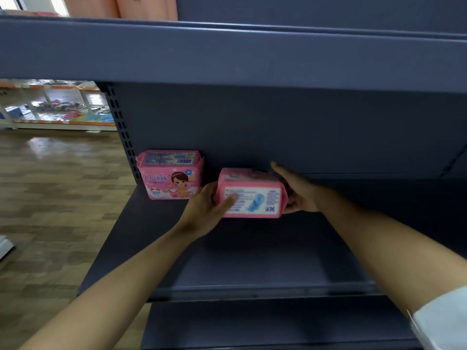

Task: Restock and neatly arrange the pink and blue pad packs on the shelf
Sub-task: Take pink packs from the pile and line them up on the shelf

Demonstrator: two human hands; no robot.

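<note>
One pink pad pack (pixel 171 174) stands upright at the back left corner of the dark grey shelf (pixel 252 269), its cartoon-girl front facing me. A second pink pad pack (pixel 255 195) is held between both hands just right of it, with its white printed back panel turned up toward me. My left hand (pixel 207 208) grips its left end, thumb across the label. My right hand (pixel 298 190) holds its right end, fingers stretched along the side toward the back panel. No blue pack is in view.
The shelf above (pixel 227 54) overhangs close over the hands. A perforated upright (pixel 121 132) marks the shelf's left end. Wooden floor (pixel 50 198) lies to the left, with a low display of coloured goods (pixel 58 109) beyond. A lower shelf (pixel 265 324) sits below.
</note>
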